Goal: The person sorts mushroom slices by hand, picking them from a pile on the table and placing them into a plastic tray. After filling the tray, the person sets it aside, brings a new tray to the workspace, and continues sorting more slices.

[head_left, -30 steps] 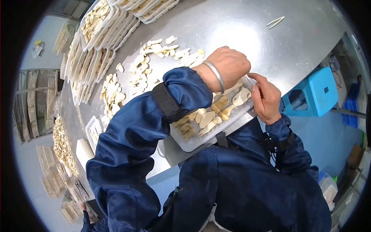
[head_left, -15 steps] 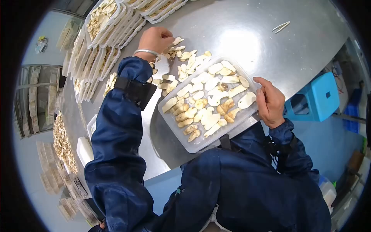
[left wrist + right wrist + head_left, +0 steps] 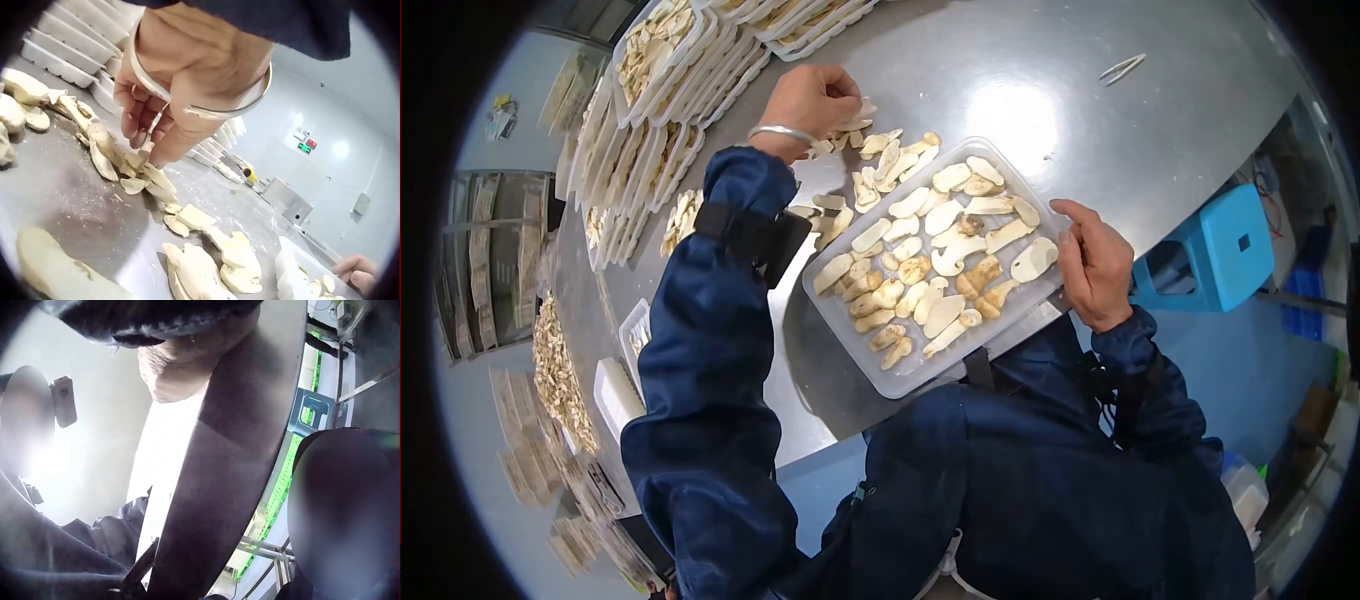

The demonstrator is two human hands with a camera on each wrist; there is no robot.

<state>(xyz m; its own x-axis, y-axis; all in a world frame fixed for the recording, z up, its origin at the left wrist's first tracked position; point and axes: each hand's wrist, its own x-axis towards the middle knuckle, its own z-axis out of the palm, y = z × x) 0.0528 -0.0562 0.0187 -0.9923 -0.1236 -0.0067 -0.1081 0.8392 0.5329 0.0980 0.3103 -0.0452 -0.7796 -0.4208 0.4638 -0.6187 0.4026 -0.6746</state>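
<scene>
My left hand [image 3: 805,105], with a silver bangle at the wrist, reaches into the loose mushroom slices [image 3: 890,160] beyond the tray. In the left wrist view, its thumb and fingers pinch a thin, pale mushroom slice [image 3: 155,124], seen almost edge-on, among other slices. My right hand [image 3: 1100,265] grips the near right rim of a clear plastic tray [image 3: 840,330], thumb and forefinger at the edge. Cream and brownish mushroom slices [image 3: 945,315] lie spread in rows in that tray. The right wrist view shows only part of the right hand [image 3: 178,375].
Stacked trays of slices [image 3: 665,110] stand at the far left. Metal tweezers [image 3: 1122,69] lie on the steel table [image 3: 1200,90] toward the far right. Right of the table edge is a blue stool [image 3: 1215,245]. A white container [image 3: 615,390] sits at the left.
My left hand has swung from over the tray leftward and away to the loose slices, uncovering the tray's contents. Over the last half second it has stayed there. My right hand keeps its place.
</scene>
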